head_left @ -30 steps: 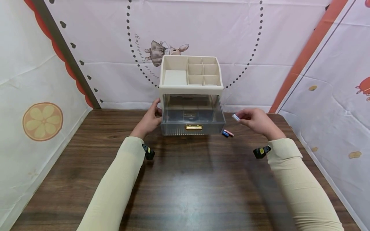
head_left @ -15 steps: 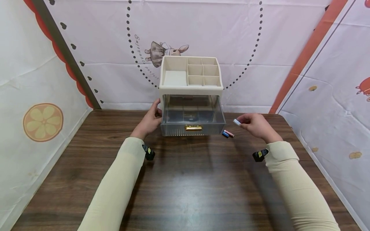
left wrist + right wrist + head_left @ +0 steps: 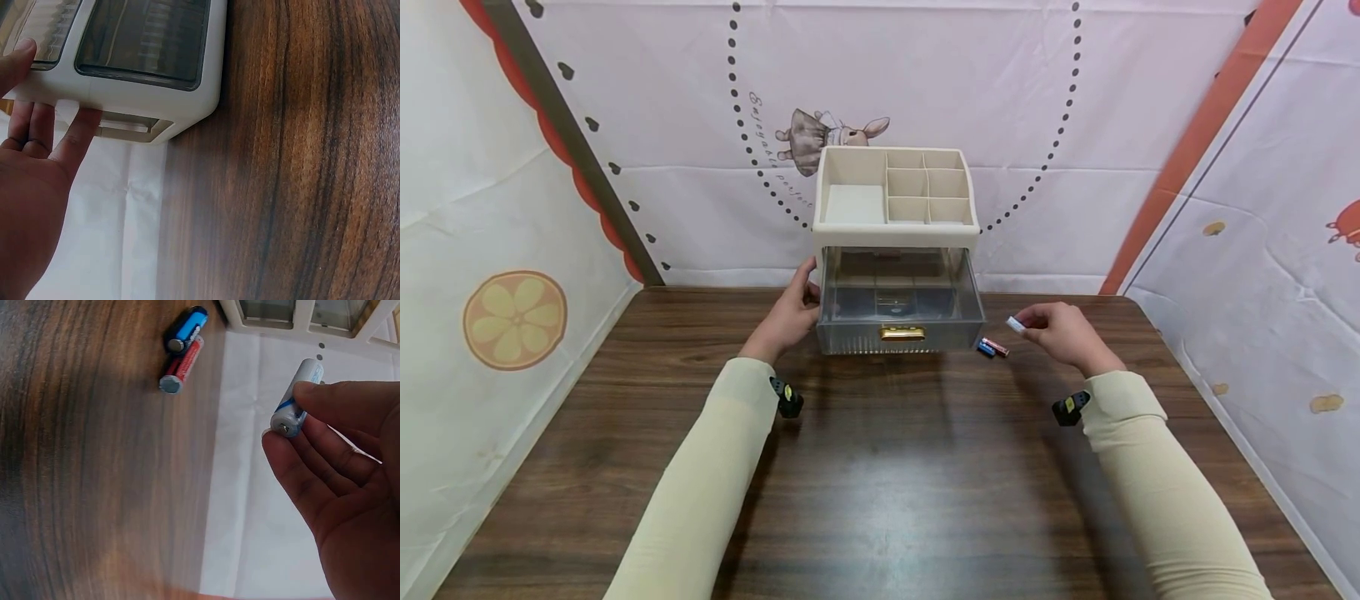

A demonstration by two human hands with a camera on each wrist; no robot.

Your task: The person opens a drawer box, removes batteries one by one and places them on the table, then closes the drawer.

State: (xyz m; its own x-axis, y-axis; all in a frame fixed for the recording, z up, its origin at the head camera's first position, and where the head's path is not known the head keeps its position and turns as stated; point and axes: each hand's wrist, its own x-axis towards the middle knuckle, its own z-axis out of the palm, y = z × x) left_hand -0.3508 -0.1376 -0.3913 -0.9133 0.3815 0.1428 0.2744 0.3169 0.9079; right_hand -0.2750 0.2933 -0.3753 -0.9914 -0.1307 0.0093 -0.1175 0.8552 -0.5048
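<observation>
My right hand (image 3: pixel 1063 337) pinches a white battery with a blue band (image 3: pixel 292 406) between thumb and fingers, raised to the right of the drawer organizer. On the table beside the drawer's right front corner lie a blue battery (image 3: pixel 186 330) and a red battery (image 3: pixel 181 365), touching side by side. A cream desktop organizer (image 3: pixel 895 227) stands at the back with its clear drawer (image 3: pixel 857 333) pulled out. At the organizer's left rear, my left hand (image 3: pixel 34 169) grips the frame, the thumb on the side wall and the fingers hooked at the back opening.
The organizer's top tray (image 3: pixel 856 204) has one large and several small compartments. A gold handle (image 3: pixel 902 333) sits on the drawer front. Patterned cloth walls (image 3: pixel 925 75) enclose the dark wooden table (image 3: pixel 880 467) at the back and sides.
My right hand has moved slightly down and toward me, still pinching the white battery. The left hand, organizer and the two batteries on the table stay where they were.
</observation>
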